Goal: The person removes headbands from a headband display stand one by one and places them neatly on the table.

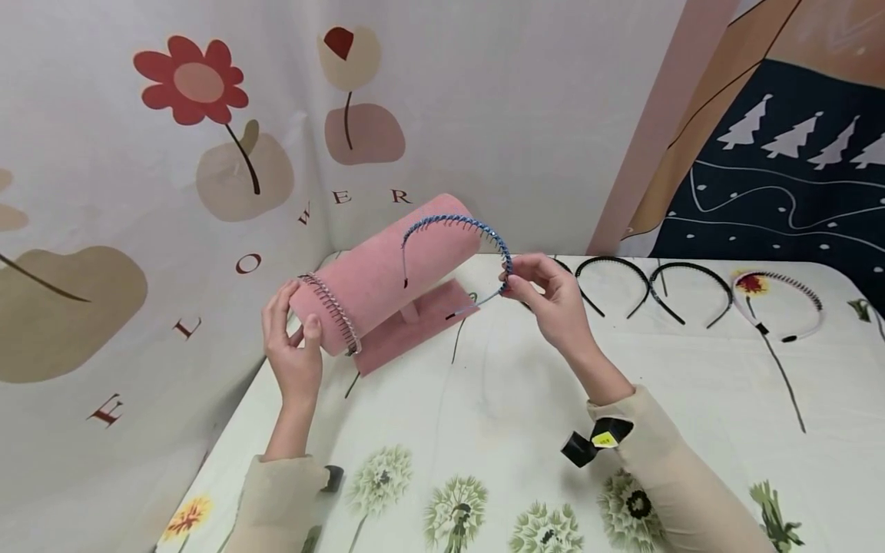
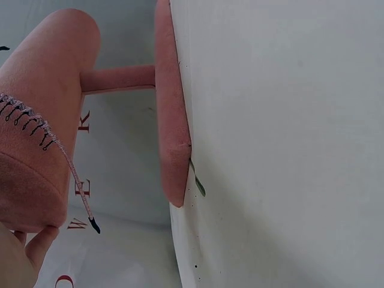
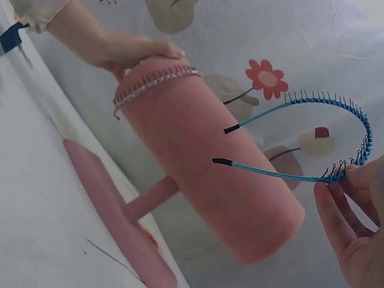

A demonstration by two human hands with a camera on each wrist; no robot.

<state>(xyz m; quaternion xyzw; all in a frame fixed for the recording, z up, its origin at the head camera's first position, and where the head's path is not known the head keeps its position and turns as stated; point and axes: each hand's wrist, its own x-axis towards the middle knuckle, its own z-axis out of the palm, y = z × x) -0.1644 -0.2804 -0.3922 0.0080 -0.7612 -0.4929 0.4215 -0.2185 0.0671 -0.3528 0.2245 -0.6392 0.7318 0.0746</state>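
A pink padded headband stand [image 1: 397, 265], a cylinder on a post and flat base, stands tilted across the left part of the table. My left hand [image 1: 296, 359] grips its near-left end, thumb at the front and fingers around the far side. Close to that hand, a pale pink braided headband with comb teeth [image 3: 157, 81] sits around the cylinder. My right hand [image 1: 553, 303] pinches a blue toothed headband [image 3: 367, 129] by one side, between thumb and fingertips. In the right wrist view its two black-tipped ends point towards the cylinder, overlapping it.
Several black headbands [image 1: 611, 259] lie in a row at the back right of the table [image 1: 525, 399]. Beyond them lies a white headband with dark teeth [image 1: 795, 281]. A printed cloth wall [image 1: 484, 100] rises behind the stand.
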